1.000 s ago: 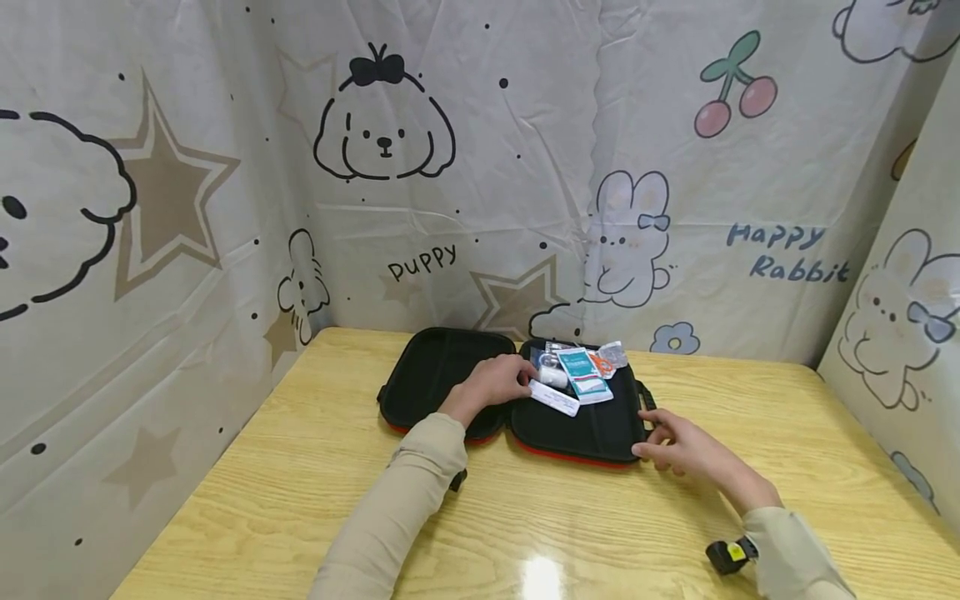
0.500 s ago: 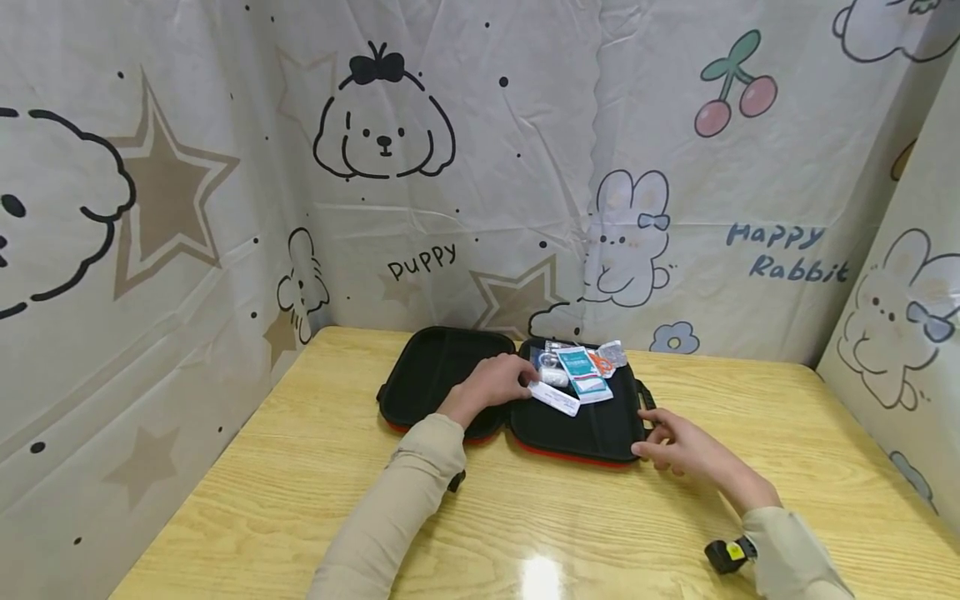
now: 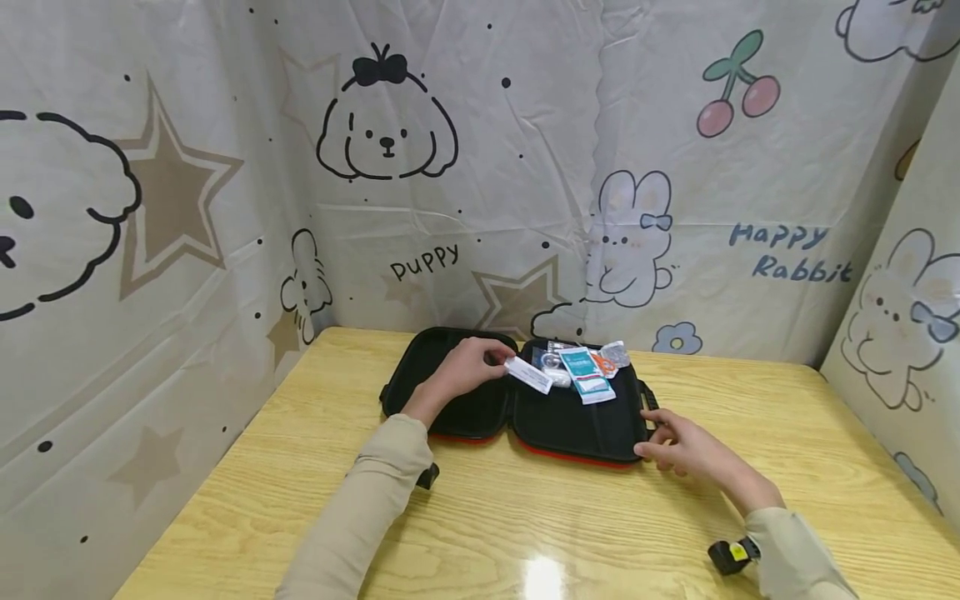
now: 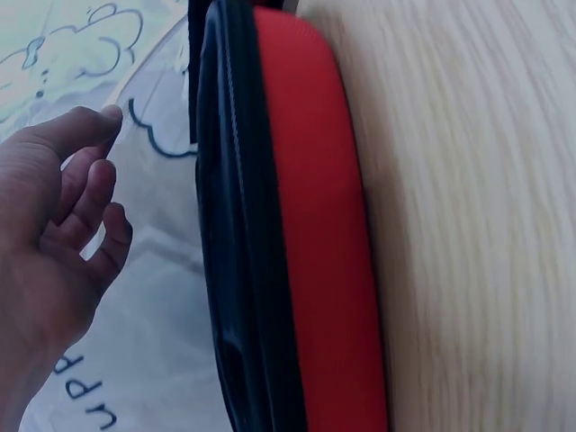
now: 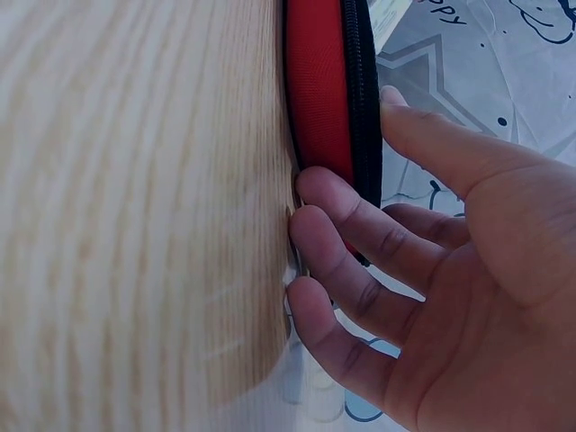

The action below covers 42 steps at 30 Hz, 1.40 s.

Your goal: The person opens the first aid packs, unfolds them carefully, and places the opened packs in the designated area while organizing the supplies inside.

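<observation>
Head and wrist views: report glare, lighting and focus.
Head: glare on the table near the bottom edge, print on the white packet unreadably small; left wrist: left hand shaded, upper corner beyond it washed out; right wrist: dim, wood grain soft, right hand clearer.

Head view bright; white glare on worktop [image 3: 615,521] in front of zippered case [image 3: 570,429]; wrist views dimmer, softer.

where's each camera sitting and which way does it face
Head: on the head, looks forward-down at open zip case; left hand, right hand and sleeves show.
Left wrist: on that wrist, faces zip case's red side; left hand shows.
Right wrist: likewise, faces its zipper edge; right hand shows.
Wrist views share zip case and wooden table.
</observation>
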Available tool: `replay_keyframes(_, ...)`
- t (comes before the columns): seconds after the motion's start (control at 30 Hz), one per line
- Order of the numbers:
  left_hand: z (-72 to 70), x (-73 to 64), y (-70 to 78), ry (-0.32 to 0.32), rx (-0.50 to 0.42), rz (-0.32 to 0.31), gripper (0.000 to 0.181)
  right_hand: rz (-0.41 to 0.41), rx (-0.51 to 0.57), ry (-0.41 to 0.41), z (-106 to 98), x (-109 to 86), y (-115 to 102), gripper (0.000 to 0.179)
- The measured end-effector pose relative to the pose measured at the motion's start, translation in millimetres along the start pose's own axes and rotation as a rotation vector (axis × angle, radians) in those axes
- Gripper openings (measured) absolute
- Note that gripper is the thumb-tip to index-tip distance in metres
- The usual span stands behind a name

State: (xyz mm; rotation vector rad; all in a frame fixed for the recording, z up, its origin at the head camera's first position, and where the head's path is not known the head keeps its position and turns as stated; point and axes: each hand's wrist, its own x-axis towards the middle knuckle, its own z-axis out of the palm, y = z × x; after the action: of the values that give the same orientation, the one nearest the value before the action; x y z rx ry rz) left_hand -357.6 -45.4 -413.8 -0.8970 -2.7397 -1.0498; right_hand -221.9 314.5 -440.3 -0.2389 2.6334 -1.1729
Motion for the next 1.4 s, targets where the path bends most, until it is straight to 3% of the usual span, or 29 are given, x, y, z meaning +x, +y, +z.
replay_keyframes(0.7, -47.0, -33.7, -36.7, 0.112, -0.088, -0.014, 0.027, -0.008, -0.019, 0.009, -1.3, 1.2, 0.7, 0.080)
replay_keyframes(0.97, -66.0, -52.6, -53.3, 0.122, -0.063, -0.053, 0.029, -0.001, -0.024, 0.006, -1.5, 1.4, 0.6, 0.080)
replay_keyframes(1.4, -89.8, -79.1, -73.9, 0.136, -0.041, -0.167, 0.035, 0.010, -0.021, 0.004, 0.0, 0.7, 0.0, 0.081)
